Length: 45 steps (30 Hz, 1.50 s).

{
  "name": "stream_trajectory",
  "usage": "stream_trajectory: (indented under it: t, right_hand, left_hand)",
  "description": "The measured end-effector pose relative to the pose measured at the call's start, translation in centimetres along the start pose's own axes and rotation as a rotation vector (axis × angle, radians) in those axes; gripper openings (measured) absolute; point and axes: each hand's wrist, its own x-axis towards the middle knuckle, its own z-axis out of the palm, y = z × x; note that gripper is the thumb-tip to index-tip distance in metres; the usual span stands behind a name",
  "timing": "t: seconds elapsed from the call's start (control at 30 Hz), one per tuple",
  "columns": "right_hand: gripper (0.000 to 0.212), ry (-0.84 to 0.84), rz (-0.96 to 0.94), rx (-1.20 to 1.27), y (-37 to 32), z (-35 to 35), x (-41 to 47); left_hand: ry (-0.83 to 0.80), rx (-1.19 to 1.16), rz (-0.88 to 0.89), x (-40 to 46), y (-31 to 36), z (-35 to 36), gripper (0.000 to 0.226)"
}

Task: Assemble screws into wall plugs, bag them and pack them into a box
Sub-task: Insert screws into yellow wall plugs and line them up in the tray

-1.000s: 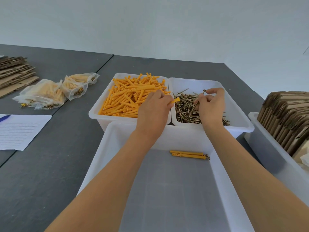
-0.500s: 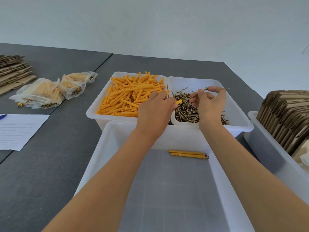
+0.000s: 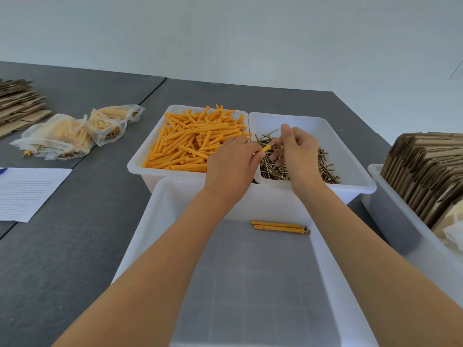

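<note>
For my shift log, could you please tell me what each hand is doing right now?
Left hand: grips an orange plug.
Right hand: pinches a screw at the plug's mouth.

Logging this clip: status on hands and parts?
Left hand holds wall plug. Right hand pinches screw at plug's mouth. Nothing in the way.

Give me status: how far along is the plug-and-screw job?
Done: two assembled plugs lie in the front bin; filled bags sit on the table. In hand: left hand holds a wall plug, right hand brings a screw to it. Left: full plug bin, screw bin, flat cartons still unfolded.
</note>
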Motion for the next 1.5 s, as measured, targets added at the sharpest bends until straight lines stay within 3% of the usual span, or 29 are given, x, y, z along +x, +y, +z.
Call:
stream_trajectory:
  t: [0.1, 0.2, 0.37, 0.57, 0.73, 0.83, 1.0, 1.5]
  right_hand:
    - [0.053, 0.094, 0.122, 0.090, 0.1, -0.5, 0.5]
    - [0.052, 0.199, 0.327, 0.259, 0.2, -1.6, 1.5]
    - [0.035, 0.212, 0.479, 0.506, 0.5, -3.2, 2.2]
    - [0.036, 0.169, 0.476, 0.394, 0.6, -2.9, 2.4]
    - [0.034, 0.155, 0.448, 0.304, 0.8, -2.7, 2.5]
    - [0.033, 0.156, 0.441, 0.289, 0.8, -2.5, 2.5]
    - [0.032, 0.153, 0.436, 0.288, 0.9, -2.6, 2.6]
    - [0.030, 0.138, 0.411, 0.248, 1.1, -2.5, 2.6]
  left_hand:
    - [-0.043, -0.118, 0.063, 0.1, 1.0, -0.6, 0.025]
    - [-0.195, -0.207, 0.178, 0.0, 2.6, -1.7, 0.020]
    - [-0.531, -0.064, 0.348, -1.4, 4.8, -2.4, 0.019]
    - [-0.713, 0.169, 0.412, -3.5, 6.8, -0.7, 0.025]
    - [-0.743, 0.327, 0.500, -4.3, 8.3, 0.7, 0.017]
    - [-0.750, 0.370, 0.533, -4.5, 8.7, 1.2, 0.024]
    - [-0.792, 0.356, 0.510, -4.3, 8.2, 1.4, 0.024]
    - [-0.692, 0.371, 0.426, -4.4, 7.5, 2.2, 0.015]
